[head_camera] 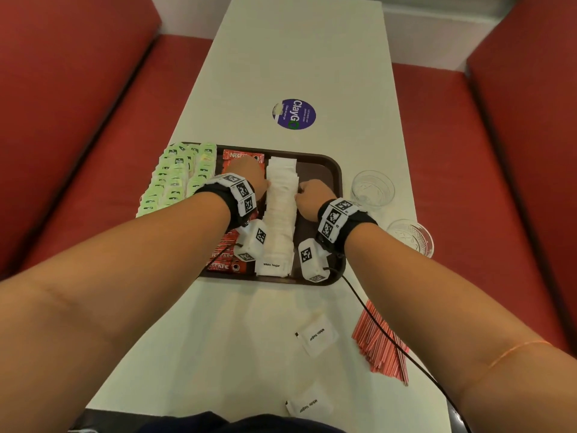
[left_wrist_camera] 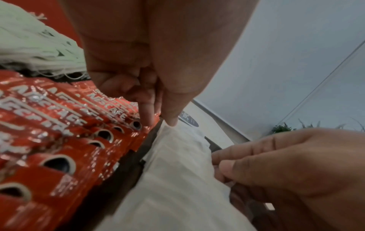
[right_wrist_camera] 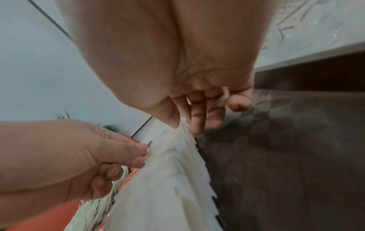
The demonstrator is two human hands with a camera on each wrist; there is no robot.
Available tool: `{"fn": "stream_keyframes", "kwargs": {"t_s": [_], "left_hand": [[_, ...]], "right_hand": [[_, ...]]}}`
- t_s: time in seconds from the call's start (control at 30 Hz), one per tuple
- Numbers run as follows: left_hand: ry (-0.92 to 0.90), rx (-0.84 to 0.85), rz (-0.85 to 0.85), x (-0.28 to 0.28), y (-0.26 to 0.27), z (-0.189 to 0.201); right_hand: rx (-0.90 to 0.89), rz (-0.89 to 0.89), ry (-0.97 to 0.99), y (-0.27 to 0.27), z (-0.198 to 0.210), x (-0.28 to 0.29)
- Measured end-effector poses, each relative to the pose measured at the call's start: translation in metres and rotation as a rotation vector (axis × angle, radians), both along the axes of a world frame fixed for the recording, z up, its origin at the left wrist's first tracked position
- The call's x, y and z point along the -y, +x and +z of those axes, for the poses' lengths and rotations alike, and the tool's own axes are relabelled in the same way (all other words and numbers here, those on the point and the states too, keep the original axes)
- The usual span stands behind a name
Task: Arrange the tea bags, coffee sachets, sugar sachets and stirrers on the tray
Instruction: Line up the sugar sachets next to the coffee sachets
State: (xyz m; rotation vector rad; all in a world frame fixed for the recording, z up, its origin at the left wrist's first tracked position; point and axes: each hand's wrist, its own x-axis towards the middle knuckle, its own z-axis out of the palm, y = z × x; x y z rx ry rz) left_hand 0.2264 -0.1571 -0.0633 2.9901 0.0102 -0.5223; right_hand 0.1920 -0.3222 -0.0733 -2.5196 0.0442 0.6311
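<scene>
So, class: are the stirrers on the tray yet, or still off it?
Off. The stirrers lie bundled on the table, nearer the person than the tray.

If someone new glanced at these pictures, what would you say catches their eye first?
Probably both hands, the left hand and right hand, squeezing the white sugar row from either side in the middle of the brown tray. Next come the red coffee sachets and pale green tea bags to its left. The red stirrers and two loose sugar sachets lie off the tray, on the table nearer the person.
</scene>
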Motion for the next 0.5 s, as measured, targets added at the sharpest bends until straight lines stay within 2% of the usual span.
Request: {"fn": "stream_keyframes", "kwargs": {"t_s": [0.17, 0.5], "left_hand": [[0.012, -0.041, -0.086, 0.007, 0.006, 0.002], [-0.077, 0.002, -0.109, 0.001, 0.003, 0.017]], "right_hand": [[-0.036, 0.008, 0.006, 0.008, 0.002, -0.007], [0.014, 0.071, -0.002, 0.007, 0.010, -0.004]]}}
